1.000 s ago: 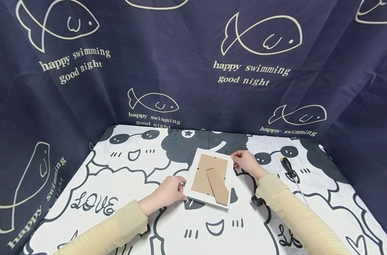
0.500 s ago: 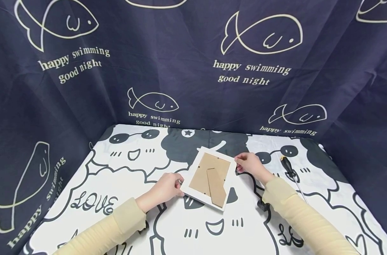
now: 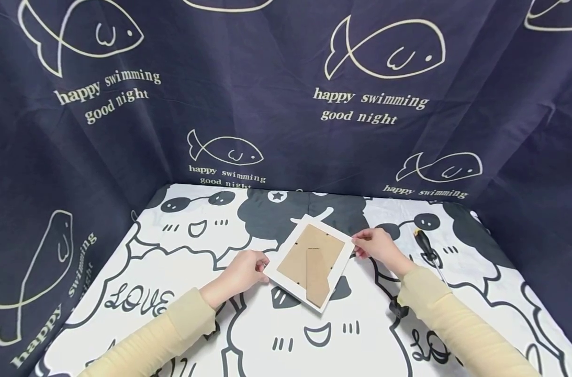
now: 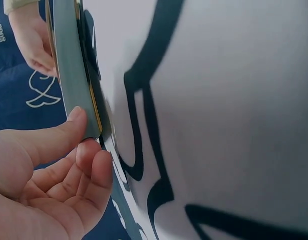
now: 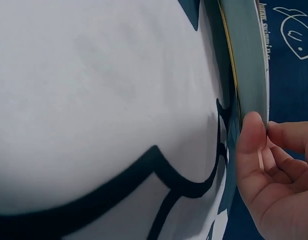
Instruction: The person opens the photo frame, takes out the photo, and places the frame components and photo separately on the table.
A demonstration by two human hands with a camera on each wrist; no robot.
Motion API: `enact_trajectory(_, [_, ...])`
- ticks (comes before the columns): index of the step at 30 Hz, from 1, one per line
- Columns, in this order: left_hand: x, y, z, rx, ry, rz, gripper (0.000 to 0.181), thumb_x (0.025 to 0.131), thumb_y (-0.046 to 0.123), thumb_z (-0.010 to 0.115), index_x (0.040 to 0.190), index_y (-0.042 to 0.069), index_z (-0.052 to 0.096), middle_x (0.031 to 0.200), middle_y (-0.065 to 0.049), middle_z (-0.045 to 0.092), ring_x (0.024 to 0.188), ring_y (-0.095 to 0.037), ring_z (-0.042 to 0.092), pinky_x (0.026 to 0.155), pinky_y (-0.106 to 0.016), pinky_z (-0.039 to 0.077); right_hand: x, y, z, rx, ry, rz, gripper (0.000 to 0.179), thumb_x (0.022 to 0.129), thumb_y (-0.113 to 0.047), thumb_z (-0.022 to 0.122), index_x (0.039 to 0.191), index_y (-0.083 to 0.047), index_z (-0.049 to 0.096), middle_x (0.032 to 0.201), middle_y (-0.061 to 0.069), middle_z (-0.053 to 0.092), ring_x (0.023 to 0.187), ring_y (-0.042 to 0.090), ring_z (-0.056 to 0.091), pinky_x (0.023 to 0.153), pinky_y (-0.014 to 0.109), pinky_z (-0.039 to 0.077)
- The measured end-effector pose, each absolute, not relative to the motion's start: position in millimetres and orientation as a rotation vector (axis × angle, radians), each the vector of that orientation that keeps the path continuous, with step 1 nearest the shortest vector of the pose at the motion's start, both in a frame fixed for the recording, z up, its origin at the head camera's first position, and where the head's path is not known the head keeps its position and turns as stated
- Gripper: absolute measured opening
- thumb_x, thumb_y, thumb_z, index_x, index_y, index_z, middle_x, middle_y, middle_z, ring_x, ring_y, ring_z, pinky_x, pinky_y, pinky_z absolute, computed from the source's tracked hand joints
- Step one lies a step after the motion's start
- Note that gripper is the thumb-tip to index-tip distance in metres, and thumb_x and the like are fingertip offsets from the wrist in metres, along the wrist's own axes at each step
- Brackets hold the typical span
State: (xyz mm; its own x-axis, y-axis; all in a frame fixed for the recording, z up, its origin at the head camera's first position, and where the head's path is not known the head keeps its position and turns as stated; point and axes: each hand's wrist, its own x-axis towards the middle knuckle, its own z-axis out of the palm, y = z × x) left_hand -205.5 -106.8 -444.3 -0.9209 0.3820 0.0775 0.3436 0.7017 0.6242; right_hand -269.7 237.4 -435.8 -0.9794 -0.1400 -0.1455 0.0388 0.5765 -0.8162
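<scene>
A white picture frame (image 3: 292, 288) lies back side up between my hands, turned so its corners point up, down and to the sides. Its brown backing board (image 3: 292, 256) faces me, with the brown stand leg (image 3: 317, 277) against it. My left hand (image 3: 245, 271) pinches the frame's left corner; in the left wrist view the thumb is on the frame's pale edge (image 4: 73, 65). At the opposite corner my right hand (image 3: 377, 246) pinches the frame between thumb and fingers, also seen on the edge (image 5: 249, 65) in the right wrist view. The frame's front is hidden.
A screwdriver (image 3: 424, 246) with a black and yellow handle lies to the right, its shaft partly hidden by my right sleeve. White cloth (image 3: 361, 345) with black cartoon drawings covers the table. Dark blue fish-print curtains (image 3: 286, 104) hang at the back and both sides.
The picture frame has turned clockwise in my hands. My right hand has moved a little right and down; my left hand has shifted slightly left and up.
</scene>
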Motion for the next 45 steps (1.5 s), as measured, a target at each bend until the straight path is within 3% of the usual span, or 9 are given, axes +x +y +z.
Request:
enact_trajectory(12, [-216, -108, -441, 0.526, 2.863, 1.071, 0.023, 0.068, 0.002, 0.08, 0.088, 0.002, 0.069, 0.065, 0.005, 0.055, 0.059, -0.008, 0.047, 0.056, -0.021, 0.042, -255, 248, -438, -0.03, 2.384, -1.541, 0.03, 0.094, -0.004, 0.054, 0.113, 0.019, 0.051, 0.074, 0.007, 0.066, 0.062, 0.011, 0.063, 0.06, 0.026, 0.055])
enact_trajectory(23, [-224, -109, -436, 0.545, 2.87, 1.064, 0.021, 0.067, 0.001, 0.08, 0.086, 0.002, 0.07, 0.067, 0.003, 0.059, 0.063, -0.007, 0.051, 0.061, -0.021, 0.045, -243, 256, -439, -0.016, 2.164, -1.65, 0.032, 0.094, -0.002, 0.051, 0.114, 0.023, 0.046, 0.079, 0.008, 0.068, 0.07, 0.012, 0.066, 0.067, 0.025, 0.056])
enact_trajectory(45, [-245, -107, -440, 0.509, 2.902, 1.043, 0.024, 0.072, -0.003, 0.075, 0.096, 0.001, 0.071, 0.074, -0.001, 0.063, 0.069, -0.01, 0.055, 0.06, -0.022, 0.045, -225, 263, -443, 0.067, 1.953, -1.774, 0.018, 0.094, -0.003, 0.051, 0.104, 0.012, 0.051, 0.082, 0.007, 0.068, 0.074, 0.011, 0.068, 0.07, 0.022, 0.055])
